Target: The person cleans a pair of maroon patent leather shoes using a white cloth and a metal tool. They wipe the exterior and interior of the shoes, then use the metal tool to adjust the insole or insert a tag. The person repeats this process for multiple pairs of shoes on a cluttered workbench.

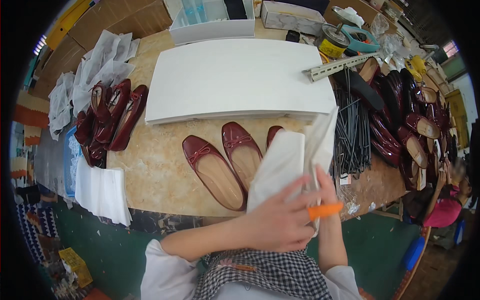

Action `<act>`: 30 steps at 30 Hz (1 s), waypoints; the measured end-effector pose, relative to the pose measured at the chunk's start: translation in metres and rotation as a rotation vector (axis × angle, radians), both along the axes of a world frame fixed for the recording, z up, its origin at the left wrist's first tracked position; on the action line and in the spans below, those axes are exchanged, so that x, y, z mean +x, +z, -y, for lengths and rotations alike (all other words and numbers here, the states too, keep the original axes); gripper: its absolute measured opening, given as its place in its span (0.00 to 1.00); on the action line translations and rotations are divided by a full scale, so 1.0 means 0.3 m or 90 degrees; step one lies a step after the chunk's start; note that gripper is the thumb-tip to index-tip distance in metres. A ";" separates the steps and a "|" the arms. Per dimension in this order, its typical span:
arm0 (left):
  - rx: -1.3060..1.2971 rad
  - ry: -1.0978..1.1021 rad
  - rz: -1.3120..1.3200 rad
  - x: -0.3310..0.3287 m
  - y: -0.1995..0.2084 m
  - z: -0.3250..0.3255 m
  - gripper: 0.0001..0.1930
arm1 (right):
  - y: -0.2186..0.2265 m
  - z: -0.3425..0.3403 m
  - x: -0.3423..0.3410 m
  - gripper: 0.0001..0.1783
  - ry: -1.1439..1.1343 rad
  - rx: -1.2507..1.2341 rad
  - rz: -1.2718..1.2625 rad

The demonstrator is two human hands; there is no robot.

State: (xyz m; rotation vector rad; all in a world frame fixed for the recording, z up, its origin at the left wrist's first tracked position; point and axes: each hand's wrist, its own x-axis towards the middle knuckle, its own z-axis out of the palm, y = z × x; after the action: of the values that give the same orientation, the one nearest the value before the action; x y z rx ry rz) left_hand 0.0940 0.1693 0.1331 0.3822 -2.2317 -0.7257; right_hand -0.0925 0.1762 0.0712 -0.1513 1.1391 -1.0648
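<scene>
Bench (150,192) w/ marbled tan top runs across the view. Big white slab (240,80) lies flat at its back ctr. R side: heap of dk red shoes (385,140), w/ bundle of thin blk rods (352,137) just beside it, nearer ctr. L side: smaller cluster of dk red flats (131,120). Folded white paper (280,165) is held up over the bench front, R of ctr. L hand (282,220) is across its lower part, fingers blurred; can't tell if they grip. R hand (327,192) has fingers clamped on the paper's R edge. Pr of dk red bow flats (212,172) sits on bench just L of paper, toes to back. Third shoe (273,134) is partly hidden behind paper. Small orange piece (325,211) is at L hand's fingers.
</scene>
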 end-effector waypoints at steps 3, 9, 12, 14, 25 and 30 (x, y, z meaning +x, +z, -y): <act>0.046 0.217 -0.142 0.069 -0.079 0.093 0.05 | -0.052 -0.096 0.054 0.24 0.073 -0.040 0.298; 0.434 0.501 -0.129 0.127 -0.185 0.047 0.18 | 0.105 0.041 0.189 0.35 0.407 -0.632 -0.582; 0.660 0.347 -0.415 0.122 -0.240 0.075 0.23 | 0.046 0.068 0.245 0.40 0.430 -0.664 -0.704; 0.742 0.368 -0.380 0.143 -0.339 0.073 0.25 | -0.018 0.151 0.203 0.33 0.388 -0.496 -0.547; 0.059 0.442 0.370 0.023 -0.351 -0.102 0.24 | -0.208 0.308 0.361 0.26 0.623 -0.755 -1.039; 0.049 0.433 0.390 0.028 -0.356 -0.093 0.24 | -0.151 0.364 0.335 0.31 0.553 -0.593 -0.875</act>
State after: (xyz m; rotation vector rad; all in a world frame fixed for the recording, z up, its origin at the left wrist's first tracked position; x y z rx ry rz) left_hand 0.1024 0.1973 0.0264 1.4731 -2.3701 -0.3417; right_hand 0.0080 0.0670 0.0258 -2.1559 1.3615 -0.4985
